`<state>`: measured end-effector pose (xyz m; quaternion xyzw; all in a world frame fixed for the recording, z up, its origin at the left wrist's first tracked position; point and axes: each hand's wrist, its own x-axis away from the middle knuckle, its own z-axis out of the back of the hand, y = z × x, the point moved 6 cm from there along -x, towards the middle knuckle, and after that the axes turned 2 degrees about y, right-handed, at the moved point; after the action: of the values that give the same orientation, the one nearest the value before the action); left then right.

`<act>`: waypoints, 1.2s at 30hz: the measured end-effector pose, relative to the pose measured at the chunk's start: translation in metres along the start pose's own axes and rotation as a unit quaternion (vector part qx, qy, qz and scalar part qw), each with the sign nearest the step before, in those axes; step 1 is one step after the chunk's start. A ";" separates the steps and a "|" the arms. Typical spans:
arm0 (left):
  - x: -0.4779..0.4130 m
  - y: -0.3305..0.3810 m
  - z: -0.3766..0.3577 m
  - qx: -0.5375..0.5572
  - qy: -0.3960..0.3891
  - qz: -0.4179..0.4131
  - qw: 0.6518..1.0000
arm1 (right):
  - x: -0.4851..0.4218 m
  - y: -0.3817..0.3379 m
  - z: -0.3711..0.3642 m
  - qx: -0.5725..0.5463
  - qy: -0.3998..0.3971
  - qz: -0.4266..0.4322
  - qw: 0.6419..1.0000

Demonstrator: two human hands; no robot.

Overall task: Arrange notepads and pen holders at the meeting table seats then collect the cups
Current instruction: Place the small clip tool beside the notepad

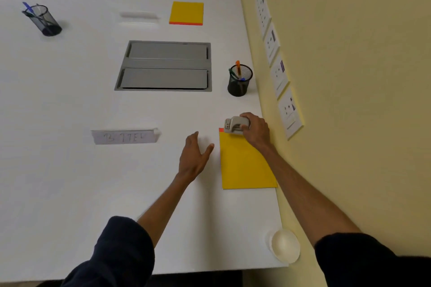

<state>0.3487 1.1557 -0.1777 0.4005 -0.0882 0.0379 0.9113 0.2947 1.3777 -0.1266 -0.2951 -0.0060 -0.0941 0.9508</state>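
Note:
A yellow notepad lies near the table's right edge, in front of me. My right hand grips a small grey stapler-like device at the pad's far end. Just left of the pad, my left hand hovers open over the table with fingers spread. A black mesh pen holder with pens stands beyond the pad. A second yellow notepad lies at the far side, and another mesh pen holder stands at the far left. A white paper cup sits at the near right corner.
A grey recessed cable box is set in the middle of the white table. A clear name plate stands left of my left hand, another at the far side. A yellow wall with sockets runs along the table's right edge.

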 end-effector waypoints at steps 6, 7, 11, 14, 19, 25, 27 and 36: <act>-0.056 -0.012 -0.019 -0.123 0.008 -0.052 0.991 | -0.054 0.025 -0.016 -0.003 -0.015 -0.003 1.000; -0.063 -0.014 -0.021 -0.137 0.007 -0.058 0.989 | -0.062 0.028 -0.019 -0.001 -0.018 -0.003 1.000; -0.085 -0.030 -0.028 -0.192 -0.015 -0.063 0.979 | -0.089 0.037 -0.026 -0.010 -0.024 -0.006 1.000; -0.093 -0.043 -0.033 -0.246 -0.032 -0.073 0.966 | -0.103 0.037 -0.029 -0.008 -0.021 0.009 1.000; -0.096 -0.047 -0.038 -0.270 -0.035 -0.082 0.959 | -0.112 0.043 -0.038 -0.012 -0.028 0.007 1.000; -0.092 -0.047 -0.039 -0.272 -0.029 -0.073 0.959 | -0.112 0.051 -0.044 -0.056 -0.017 -0.018 0.998; -0.090 -0.048 -0.038 -0.272 -0.028 -0.073 0.959 | -0.110 0.051 -0.045 -0.068 -0.018 -0.024 0.997; -0.063 -0.047 -0.029 -0.250 -0.026 -0.079 0.965 | -0.081 0.019 -0.033 -0.144 0.070 -0.001 0.987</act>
<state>0.2972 1.1454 -0.2430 0.1662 -0.0870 -0.0675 0.9799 0.2170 1.3889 -0.1697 -0.4213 0.0745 -0.1152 0.8965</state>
